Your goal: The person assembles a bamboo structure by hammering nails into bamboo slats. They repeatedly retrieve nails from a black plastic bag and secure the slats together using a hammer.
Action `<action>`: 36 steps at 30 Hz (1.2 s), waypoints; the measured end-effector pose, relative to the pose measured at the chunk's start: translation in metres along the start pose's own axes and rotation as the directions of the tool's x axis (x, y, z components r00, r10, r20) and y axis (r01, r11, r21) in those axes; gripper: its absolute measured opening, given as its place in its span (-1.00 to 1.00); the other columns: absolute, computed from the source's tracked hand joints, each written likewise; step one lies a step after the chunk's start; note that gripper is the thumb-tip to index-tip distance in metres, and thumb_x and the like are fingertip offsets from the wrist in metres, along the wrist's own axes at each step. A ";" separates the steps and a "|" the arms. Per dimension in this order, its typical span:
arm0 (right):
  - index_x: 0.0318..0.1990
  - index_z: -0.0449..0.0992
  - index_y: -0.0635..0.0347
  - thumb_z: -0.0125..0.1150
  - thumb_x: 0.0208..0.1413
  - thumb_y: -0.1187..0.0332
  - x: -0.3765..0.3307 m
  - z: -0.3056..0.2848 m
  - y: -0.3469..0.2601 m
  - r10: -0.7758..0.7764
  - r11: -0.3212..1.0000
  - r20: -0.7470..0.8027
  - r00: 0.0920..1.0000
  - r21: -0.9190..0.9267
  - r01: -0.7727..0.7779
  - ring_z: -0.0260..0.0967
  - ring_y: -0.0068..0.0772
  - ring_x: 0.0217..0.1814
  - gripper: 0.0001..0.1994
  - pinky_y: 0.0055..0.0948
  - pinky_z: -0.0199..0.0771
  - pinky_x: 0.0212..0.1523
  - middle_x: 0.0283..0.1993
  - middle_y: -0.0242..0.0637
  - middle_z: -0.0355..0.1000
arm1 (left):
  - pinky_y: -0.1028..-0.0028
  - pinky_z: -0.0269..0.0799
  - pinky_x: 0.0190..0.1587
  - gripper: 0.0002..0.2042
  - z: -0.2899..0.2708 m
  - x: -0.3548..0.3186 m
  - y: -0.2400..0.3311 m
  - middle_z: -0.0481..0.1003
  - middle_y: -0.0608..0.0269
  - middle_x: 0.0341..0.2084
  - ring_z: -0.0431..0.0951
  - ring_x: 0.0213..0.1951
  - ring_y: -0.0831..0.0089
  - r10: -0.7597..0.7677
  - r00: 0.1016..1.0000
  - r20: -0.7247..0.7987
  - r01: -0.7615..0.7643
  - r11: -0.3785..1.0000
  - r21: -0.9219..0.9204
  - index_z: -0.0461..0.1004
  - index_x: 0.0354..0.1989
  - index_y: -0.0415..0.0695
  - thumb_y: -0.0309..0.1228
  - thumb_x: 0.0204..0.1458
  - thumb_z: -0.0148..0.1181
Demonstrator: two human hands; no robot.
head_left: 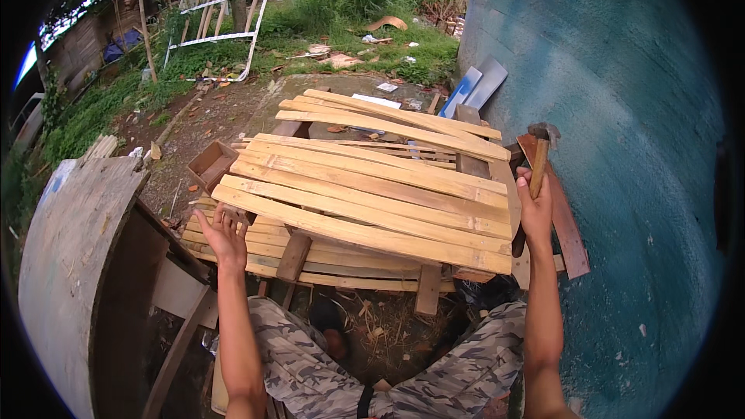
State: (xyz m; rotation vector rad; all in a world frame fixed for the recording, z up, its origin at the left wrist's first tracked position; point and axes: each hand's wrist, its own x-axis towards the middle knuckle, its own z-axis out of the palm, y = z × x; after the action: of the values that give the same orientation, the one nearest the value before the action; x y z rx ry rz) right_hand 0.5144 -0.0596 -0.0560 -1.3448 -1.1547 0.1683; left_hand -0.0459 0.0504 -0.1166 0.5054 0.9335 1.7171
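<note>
Pale bamboo slats [365, 186] lie side by side in front of me, running left to right across darker wooden supports. My right hand [535, 209], at their right end, is closed round the wooden handle of a hammer [542, 147], whose metal head points up. Near the left ends of the slats, my left hand [223, 237] is raised with its fingers spread and holds nothing. Whether its fingertips touch the slat edge, I cannot tell. Two or three slats at the far side [396, 120] lie at a slant, apart from the nearer ones.
More slats [341, 265] sit beneath the upper layer. A small wooden box [213, 164] stands past the left ends. A weathered board [77, 225] leans at left, and a blue-green wall [636, 147] rises at right beside a reddish plank [563, 221]. Farther back is a white metal frame [252, 27].
</note>
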 end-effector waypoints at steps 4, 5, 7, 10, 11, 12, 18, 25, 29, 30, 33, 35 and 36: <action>-0.04 0.26 0.07 0.16 0.36 0.34 -0.088 -0.013 0.036 0.335 0.853 -0.094 0.938 0.454 -0.259 0.50 -0.46 -0.17 -0.81 -0.47 0.57 -0.26 -0.11 -0.25 0.49 | 0.09 -0.03 0.40 -0.12 -0.011 0.022 -0.064 0.20 0.01 0.40 0.19 0.42 0.24 -0.067 0.990 -0.125 0.086 0.984 0.154 0.15 0.46 -0.13 0.38 0.24 -0.34; -0.04 0.24 0.06 0.17 0.35 0.33 -0.111 -0.013 0.044 0.383 0.818 -0.094 0.919 0.497 -0.290 0.50 -0.49 -0.21 -0.79 -0.49 0.59 -0.35 -0.12 -0.23 0.49 | 0.11 -0.01 0.39 -0.15 -0.017 0.026 -0.081 0.24 -0.01 0.37 0.21 0.40 0.23 -0.082 0.990 -0.114 0.112 0.951 0.289 0.17 0.45 -0.15 0.35 0.25 -0.31; -0.06 0.25 0.08 0.18 0.34 0.35 -0.158 -0.013 0.057 0.542 0.726 -0.003 0.840 0.506 -0.466 0.49 -0.49 -0.31 -0.79 -0.49 0.57 -0.49 -0.17 -0.24 0.48 | 0.16 0.04 0.38 -0.19 -0.032 0.033 -0.116 0.32 -0.06 0.31 0.25 0.38 0.20 -0.115 0.986 -0.120 0.162 0.827 0.538 0.21 0.42 -0.19 0.29 0.28 -0.25; -0.11 0.29 0.12 0.20 0.32 0.37 -0.207 -0.007 0.069 0.592 0.707 0.161 0.790 0.367 -0.605 0.48 -0.48 -0.38 -0.82 -0.52 0.51 -0.58 -0.28 -0.28 0.47 | 0.30 0.29 0.28 -0.30 -0.058 0.042 -0.156 0.46 -0.21 0.18 0.41 0.28 0.03 -0.115 0.993 -0.005 0.074 0.607 0.791 0.28 0.31 -0.42 0.00 0.23 0.07; -0.14 0.30 0.14 0.20 0.32 0.38 -0.220 -0.001 0.074 0.594 0.702 0.194 0.781 0.348 -0.621 0.48 -0.48 -0.39 -0.83 -0.51 0.52 -0.57 -0.31 -0.28 0.47 | 0.28 0.31 0.27 -0.28 -0.066 0.042 -0.165 0.45 -0.25 0.17 0.43 0.27 0.02 -0.094 0.995 0.017 0.028 0.454 0.891 0.30 0.29 -0.43 0.01 0.18 0.12; -0.17 0.31 0.16 0.21 0.31 0.39 -0.237 0.008 0.077 0.626 0.670 0.204 0.753 0.352 -0.653 0.48 -0.48 -0.39 -0.83 -0.50 0.53 -0.56 -0.32 -0.28 0.47 | 0.26 0.33 0.26 -0.26 -0.071 0.043 -0.174 0.45 -0.29 0.17 0.44 0.26 0.00 -0.079 0.997 0.018 0.007 0.310 0.951 0.32 0.27 -0.44 0.02 0.14 0.16; -0.26 0.35 0.23 0.53 0.04 0.18 -0.307 0.037 0.097 0.594 0.803 0.189 0.782 -0.192 -0.564 0.42 -0.36 -0.28 -0.57 -0.33 0.48 -0.22 -0.27 -0.29 0.44 | 0.07 0.49 0.11 -0.26 -0.081 0.023 -0.180 0.56 -0.37 -0.06 0.57 0.03 -0.21 -0.013 0.994 0.105 -0.105 -0.166 0.981 0.47 0.11 -0.40 0.07 -0.04 0.32; -0.28 0.34 0.22 0.58 0.00 0.20 -0.318 0.038 0.106 0.718 0.662 0.314 0.621 -0.033 -0.748 0.38 -0.42 -0.28 -0.55 -0.35 0.45 -0.17 -0.32 -0.26 0.42 | 0.13 0.51 0.07 -0.25 -0.068 -0.003 -0.160 0.60 -0.25 -0.13 0.61 -0.04 -0.08 -0.069 0.993 0.096 -0.109 -0.214 0.971 0.53 -0.04 -0.35 0.16 -0.15 0.43; -0.28 0.35 0.21 0.58 0.00 0.28 -0.321 0.049 0.110 0.646 0.763 0.201 0.736 -0.155 -0.628 0.38 -0.47 -0.31 -0.59 -0.40 0.45 -0.19 -0.38 -0.32 0.41 | 0.15 0.52 0.05 -0.23 -0.069 -0.007 -0.158 0.57 -0.25 -0.11 0.60 -0.04 -0.09 -0.083 0.992 0.097 -0.117 -0.273 0.955 0.51 -0.03 -0.35 0.17 -0.15 0.43; -0.28 0.35 0.21 0.58 -0.01 0.29 -0.323 0.051 0.111 0.648 0.759 0.205 0.733 -0.091 -0.645 0.38 -0.47 -0.32 -0.59 -0.40 0.45 -0.18 -0.39 -0.33 0.41 | 0.14 0.52 0.06 -0.22 -0.069 -0.006 -0.159 0.55 -0.25 -0.09 0.59 -0.03 -0.10 -0.077 0.992 0.101 -0.119 -0.294 0.948 0.49 -0.02 -0.36 0.17 -0.15 0.43; -0.26 0.37 0.21 0.59 -0.03 0.30 -0.326 0.053 0.114 0.672 0.737 0.224 0.706 -0.109 -0.666 0.38 -0.47 -0.31 -0.59 -0.40 0.45 -0.17 -0.37 -0.32 0.42 | 0.12 0.50 0.09 -0.19 -0.068 -0.005 -0.163 0.50 -0.26 -0.02 0.55 0.02 -0.16 -0.091 0.992 0.082 -0.107 -0.320 0.942 0.42 0.08 -0.37 0.16 -0.10 0.40; -0.23 0.38 0.22 0.60 -0.05 0.29 -0.327 0.053 0.114 0.675 0.737 0.219 0.704 -0.167 -0.655 0.39 -0.42 -0.31 -0.57 -0.38 0.46 -0.17 -0.36 -0.29 0.43 | 0.11 0.48 0.11 -0.19 -0.066 -0.006 -0.166 0.50 -0.25 -0.01 0.54 0.03 -0.18 -0.085 0.995 0.052 -0.079 -0.350 0.933 0.40 0.10 -0.38 0.15 -0.09 0.39; -0.22 0.39 0.24 0.60 -0.05 0.29 -0.327 0.053 0.114 0.669 0.744 0.209 0.714 -0.186 -0.642 0.40 -0.38 -0.31 -0.56 -0.36 0.46 -0.18 -0.35 -0.27 0.43 | 0.10 0.47 0.13 -0.19 -0.066 -0.006 -0.166 0.49 -0.28 -0.01 0.52 0.03 -0.21 -0.103 0.994 0.049 -0.083 -0.356 0.931 0.37 0.12 -0.40 0.12 -0.06 0.37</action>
State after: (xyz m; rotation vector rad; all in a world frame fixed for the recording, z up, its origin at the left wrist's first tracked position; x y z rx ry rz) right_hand 0.3760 -0.2141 -0.3379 -1.8296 -0.8486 0.8451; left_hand 0.0086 0.0432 -0.2864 1.7053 2.2516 0.1942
